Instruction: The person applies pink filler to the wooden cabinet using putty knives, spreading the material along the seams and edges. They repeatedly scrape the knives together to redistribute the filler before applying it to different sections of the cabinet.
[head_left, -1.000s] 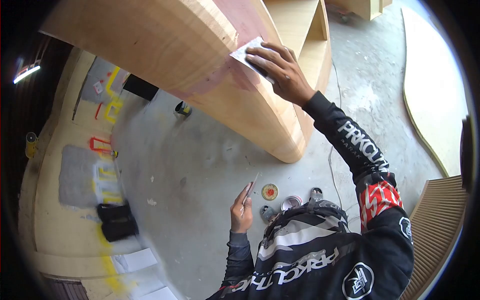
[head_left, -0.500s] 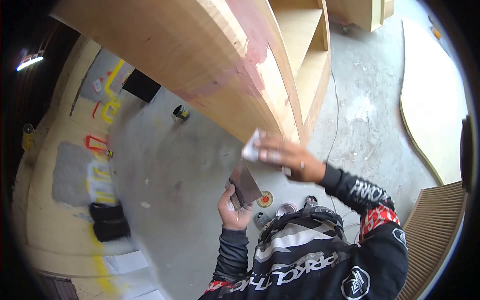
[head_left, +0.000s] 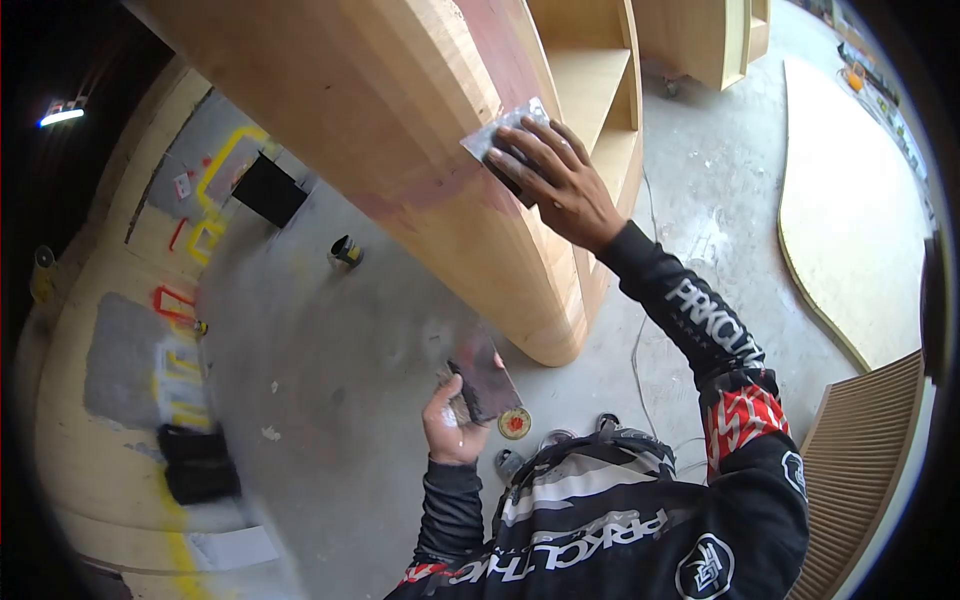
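Observation:
My right hand (head_left: pixel 568 195) grips a wide metal putty knife (head_left: pixel 503 127), its blade laid against the curved side of a pale wooden cabinet (head_left: pixel 385 95). Pinkish filler (head_left: pixel 432 203) is smeared across the wood around and below the blade. Lower down, over the floor, my left hand (head_left: pixel 455 430) is closed around a second flat scraper (head_left: pixel 488 376), with dark reddish-brown filler on its face. White smears mark my left palm and fingers. The left-hand scraper is apart from the cabinet.
An open round tin (head_left: pixel 514 424) with red contents sits near my shoes (head_left: pixel 509 464). A dark can (head_left: pixel 346 251) stands on the concrete floor. A cable (head_left: pixel 638 350) runs at right, beside a pale curved panel (head_left: pixel 850 200) and a slatted panel (head_left: pixel 862 450).
My right hand has moved up from near the left-hand scraper, bringing its putty knife onto the cabinet side. My left hand stays low, still holding its scraper.

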